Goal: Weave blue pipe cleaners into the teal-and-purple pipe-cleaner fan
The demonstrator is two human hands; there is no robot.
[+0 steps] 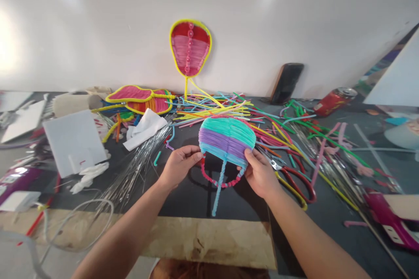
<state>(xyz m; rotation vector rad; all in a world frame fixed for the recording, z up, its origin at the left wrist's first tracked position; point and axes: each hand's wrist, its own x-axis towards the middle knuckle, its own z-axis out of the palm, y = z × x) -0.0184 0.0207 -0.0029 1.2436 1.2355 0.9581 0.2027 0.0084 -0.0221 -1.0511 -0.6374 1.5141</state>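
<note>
Between my two hands is a rounded pipe-cleaner fan point(227, 137), banded turquoise, purple and light blue. A twisted light-blue stem hangs down from its middle, and a curved pink and blue strand loops below the bands. My left hand point(183, 163) pinches the fan's left edge between thumb and fingers. On the other side, my right hand point(262, 172) grips the lower right edge, thumb on the front. Red-handled scissors point(299, 183) lie just beyond the right hand. A finished-looking pink and red fan point(190, 50) with a yellow rim stands against the wall.
Loose colored pipe cleaners point(212, 109) heap at the back. Bare wires point(134, 170) lie left of centre. A phone point(287, 83) leans on the wall beside a red can point(335, 101). Purple tools sit at both sides, one point(389, 218) at right. A cable point(78, 226) loops near the front left.
</note>
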